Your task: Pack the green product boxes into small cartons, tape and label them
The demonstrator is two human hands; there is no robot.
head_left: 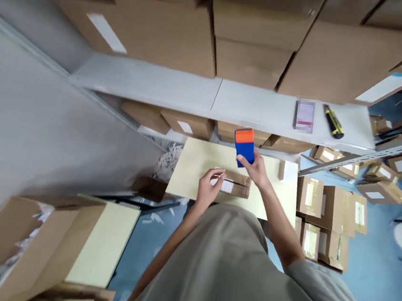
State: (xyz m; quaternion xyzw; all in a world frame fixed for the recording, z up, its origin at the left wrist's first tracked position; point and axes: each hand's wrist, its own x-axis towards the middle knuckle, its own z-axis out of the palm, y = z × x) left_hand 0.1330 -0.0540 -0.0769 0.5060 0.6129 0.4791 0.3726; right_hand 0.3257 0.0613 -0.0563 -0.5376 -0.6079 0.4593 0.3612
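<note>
In my right hand (255, 168) is a small blue box-shaped object with an orange end (245, 149), held up above the far side of the pale table (192, 164). Below it a small brown cardboard box (240, 189) lies on the table, with a white label and dark markings on its top. My left hand (210, 186) is over the left end of this box, thumb and fingertips pinched together. Whatever the pinch holds, if anything, is too small to make out.
A white block (288, 170) stands at the table's right. Behind, a grey shelf (151, 80) carries large cartons, a yellow-black box cutter (333, 122) and a blurred purple packet (304, 116). Stacked cartons (334, 210) stand right; an open carton (51, 235) sits at lower left.
</note>
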